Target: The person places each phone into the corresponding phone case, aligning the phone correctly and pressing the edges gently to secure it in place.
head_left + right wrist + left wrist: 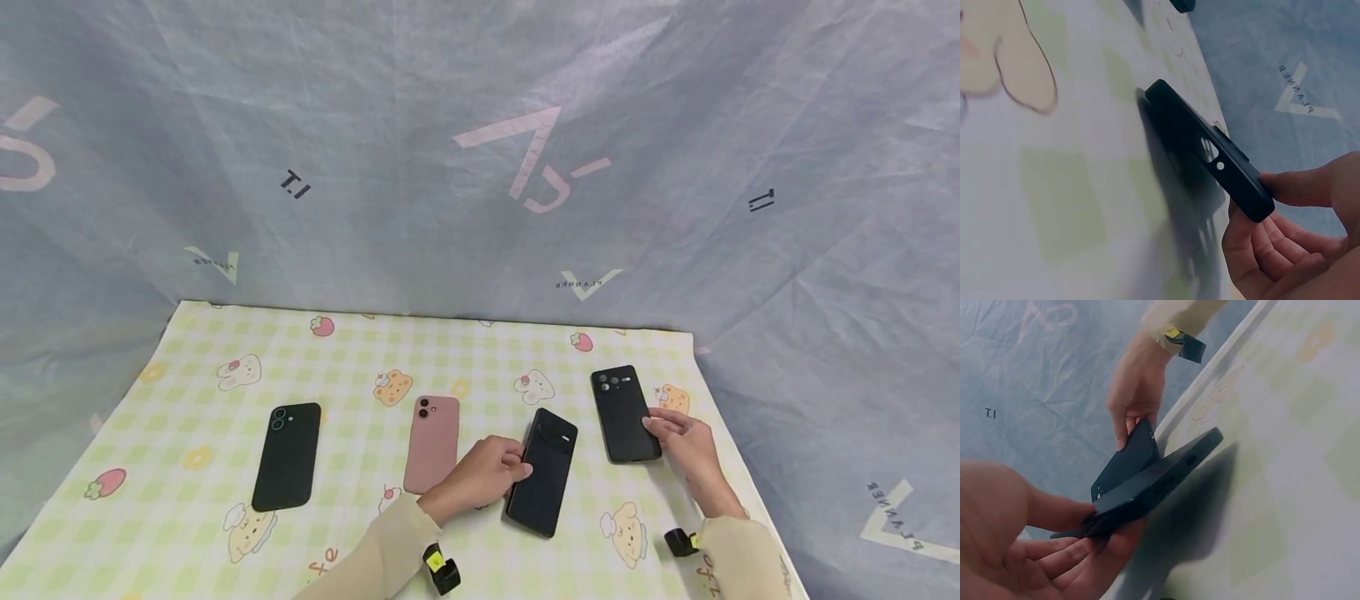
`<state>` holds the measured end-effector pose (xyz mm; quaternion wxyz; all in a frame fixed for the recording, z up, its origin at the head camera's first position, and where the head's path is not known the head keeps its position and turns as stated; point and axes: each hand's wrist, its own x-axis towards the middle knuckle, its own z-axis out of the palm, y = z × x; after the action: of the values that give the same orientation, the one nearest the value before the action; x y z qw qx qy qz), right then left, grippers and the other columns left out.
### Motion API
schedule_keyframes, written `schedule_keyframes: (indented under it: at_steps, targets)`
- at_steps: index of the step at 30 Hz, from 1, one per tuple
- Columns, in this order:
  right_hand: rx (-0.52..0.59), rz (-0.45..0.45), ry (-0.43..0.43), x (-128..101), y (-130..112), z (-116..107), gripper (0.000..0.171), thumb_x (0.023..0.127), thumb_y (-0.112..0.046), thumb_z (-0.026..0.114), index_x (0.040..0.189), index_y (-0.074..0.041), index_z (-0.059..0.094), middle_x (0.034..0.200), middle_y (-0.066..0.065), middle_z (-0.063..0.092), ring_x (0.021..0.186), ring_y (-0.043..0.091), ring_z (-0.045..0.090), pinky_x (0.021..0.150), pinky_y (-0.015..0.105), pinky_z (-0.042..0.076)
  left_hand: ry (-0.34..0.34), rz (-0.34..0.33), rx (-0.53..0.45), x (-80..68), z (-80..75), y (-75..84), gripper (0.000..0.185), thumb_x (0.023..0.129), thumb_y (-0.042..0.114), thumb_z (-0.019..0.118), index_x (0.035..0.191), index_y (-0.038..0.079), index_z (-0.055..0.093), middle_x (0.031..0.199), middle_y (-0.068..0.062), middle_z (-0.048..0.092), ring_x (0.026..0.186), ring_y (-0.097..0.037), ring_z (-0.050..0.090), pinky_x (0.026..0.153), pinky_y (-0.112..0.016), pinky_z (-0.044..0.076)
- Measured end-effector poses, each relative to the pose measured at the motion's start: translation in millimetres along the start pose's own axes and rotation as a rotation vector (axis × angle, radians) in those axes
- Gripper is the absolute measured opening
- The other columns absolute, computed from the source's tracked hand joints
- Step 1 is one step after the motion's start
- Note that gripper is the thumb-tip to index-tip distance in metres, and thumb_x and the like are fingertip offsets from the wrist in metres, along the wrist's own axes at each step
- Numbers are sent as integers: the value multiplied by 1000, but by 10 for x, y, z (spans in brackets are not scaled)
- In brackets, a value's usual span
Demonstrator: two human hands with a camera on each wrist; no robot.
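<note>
My left hand pinches the left edge of a black smartphone, back side up, between thumb and fingers. In the left wrist view, this phone is held tilted, with a shadow on the cloth under it. At the right, my right hand pinches the right edge of another black smartphone, whose camera lenses face up at its far left corner. The right wrist view shows that phone slanted, its gripped edge raised above the cloth. The undersides of both phones are mostly hidden.
A pink smartphone lies back up just left of my left hand. Farther left lies a dark smartphone with two lenses. A green-and-white checked cloth with cartoon prints covers the table. Grey-blue fabric hangs behind and beside it.
</note>
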<state>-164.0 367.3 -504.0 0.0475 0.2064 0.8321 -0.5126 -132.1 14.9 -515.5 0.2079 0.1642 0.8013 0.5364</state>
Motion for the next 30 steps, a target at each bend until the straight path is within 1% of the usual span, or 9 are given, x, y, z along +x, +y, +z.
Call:
schedule_keyframes:
  at_steps: [2,5,9,13,17,19,22,28,30]
  targets:
    - [23,13,-3,-30,5,21,56,104,-27,74,148,4,58,114,-4,80,86,-9,65,75,16,54,25,-10,-23,-15,-11,12,20,106,20,70,119,6,76,92,0,76,72,-6,65,77,-29,53]
    - [67,27,-7,-79,6,51,59,104,-28,76,149,4,57,112,-8,80,88,-9,66,76,15,54,49,-39,-90,-26,-23,29,39,106,20,70,140,1,68,118,-9,79,77,-12,71,63,-30,56]
    - [125,30,-1,-161,-22,85,58,103,-25,76,149,4,57,105,-16,78,89,-9,67,78,15,55,53,-69,-172,-18,-26,39,46,108,20,67,148,-2,60,127,-15,75,76,-19,70,36,-27,39]
    - [187,37,4,-256,-74,101,58,103,-26,77,150,3,57,98,-23,76,89,-8,68,78,15,55,66,-74,-197,-8,-29,49,53,109,22,66,155,-2,53,139,-22,68,89,-22,74,33,-30,41]
    - [263,45,-2,-354,-141,119,52,102,-26,78,146,-3,63,94,-24,77,89,-6,68,79,16,55,94,-46,-187,27,-32,62,47,109,23,66,150,1,60,137,-18,71,99,-23,76,45,-36,54]
    - [298,43,-9,-395,-181,130,45,102,-26,78,142,-7,66,94,-23,77,89,-6,69,79,16,55,114,-22,-178,56,-29,73,40,108,23,66,144,3,66,130,-13,75,104,-21,75,63,-37,62]
    - [337,37,-25,-446,-250,149,43,102,-26,78,140,-9,68,95,-22,78,89,-5,70,80,16,55,139,5,-174,103,-7,87,32,108,22,67,136,6,72,121,-5,78,103,-18,76,89,-40,63]
    - [393,24,-67,-521,-358,228,50,104,-22,75,147,-2,61,96,-17,79,89,-1,71,81,17,56,157,17,-234,162,47,112,33,108,19,67,139,7,71,126,-9,77,109,-22,76,96,-42,62]
    - [415,22,-77,-545,-376,267,48,104,-20,75,146,-1,61,95,-16,79,88,0,72,81,18,56,148,27,-254,171,59,135,22,109,17,65,122,1,73,106,-7,77,94,-19,72,92,-44,62]
